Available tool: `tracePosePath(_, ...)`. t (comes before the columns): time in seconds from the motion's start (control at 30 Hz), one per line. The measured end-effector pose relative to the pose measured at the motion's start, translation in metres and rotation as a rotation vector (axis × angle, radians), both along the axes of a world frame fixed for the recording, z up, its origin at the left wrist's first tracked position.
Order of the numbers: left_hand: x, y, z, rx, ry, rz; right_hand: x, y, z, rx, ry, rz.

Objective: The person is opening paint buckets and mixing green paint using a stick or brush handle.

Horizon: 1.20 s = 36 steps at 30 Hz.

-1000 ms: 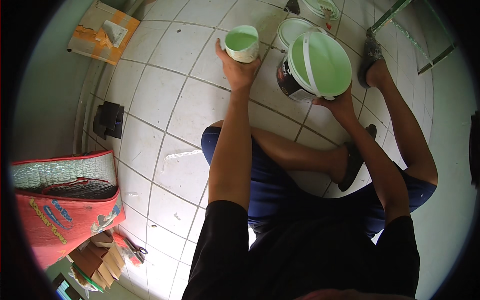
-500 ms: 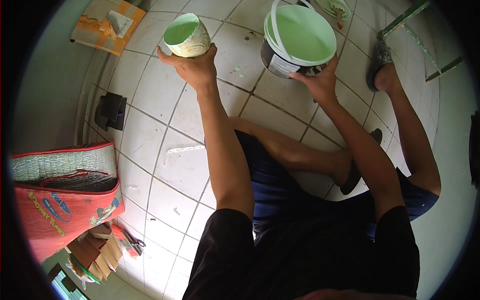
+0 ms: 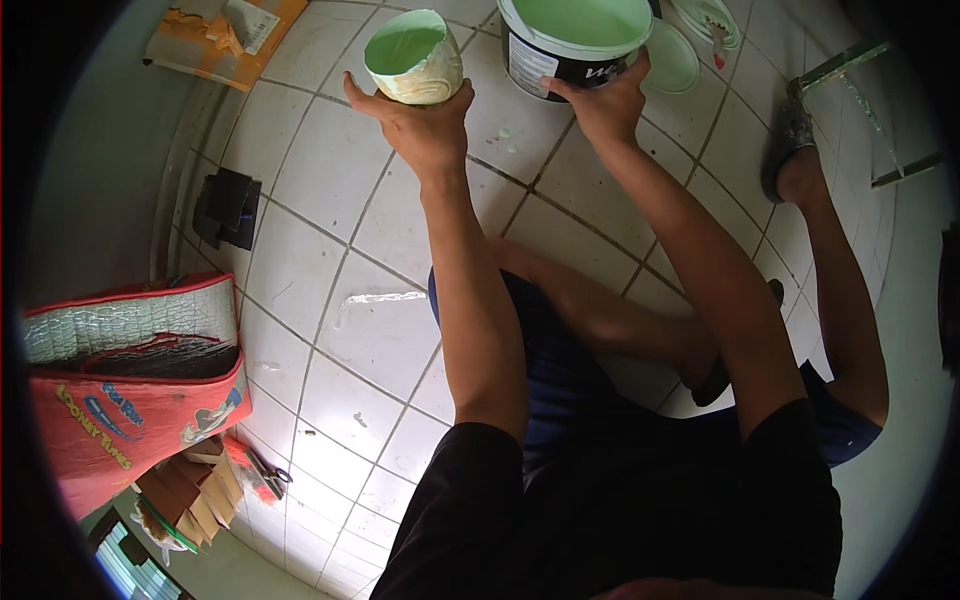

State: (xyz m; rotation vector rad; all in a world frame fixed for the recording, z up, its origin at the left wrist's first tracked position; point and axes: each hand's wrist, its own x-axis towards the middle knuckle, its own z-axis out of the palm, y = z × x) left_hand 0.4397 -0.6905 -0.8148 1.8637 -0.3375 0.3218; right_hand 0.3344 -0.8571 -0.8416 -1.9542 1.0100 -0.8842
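Observation:
My left hand [image 3: 425, 135] is closed round a cream-coloured cup or pot [image 3: 430, 75] with pale green paint inside, holding it up at the top middle. To its right, my right hand [image 3: 600, 105] grips the near side of a dark-and-white paint bucket [image 3: 525, 62] filled with the same green, cut off by the picture's top edge. A round lid [image 3: 670, 70] lies just past the bucket. Beyond that, a red-tipped brush [image 3: 718, 45] rests on another paint-smeared lid.
A taped cardboard box [image 3: 215, 45] lies at the upper left, dark flat pieces [image 3: 225, 208] below it. A red insulated bag [image 3: 120, 420], cardboard pieces [image 3: 185, 490] and scissors [image 3: 275, 477] sit at the left. A paint-streaked frame [image 3: 840, 70] stands by the right wall, near my foot.
The bucket has moved away from me, uncovering more of the lid beside it. My left hand has shifted the cup upward and leftward from a second ago. The view has shifted slightly.

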Motion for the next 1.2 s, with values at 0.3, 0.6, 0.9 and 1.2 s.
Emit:
tracePosePath(0.3, -0.005, -0.002, 0.008, -0.002, 0.064, -0.016, -0.019, -0.029, -0.003, 0.512, -0.258, 0.160)
tracePosePath(0.6, -0.017, 0.003, 0.016, 0.061, 0.093, -0.018, -0.096, -0.031, 0.019, 1.213, -0.666, 0.374)
tracePosePath(0.9, -0.024, 0.000, 0.014, 0.078, 0.119, -0.041, -0.103, -0.015, 0.041, 1.638, -1.112, 0.484)
tracePosePath(1.2, -0.035, -0.007, 0.015, 0.093, 0.051, -0.130, -0.122, -0.012, 0.044, 1.602, -1.102, 0.517)
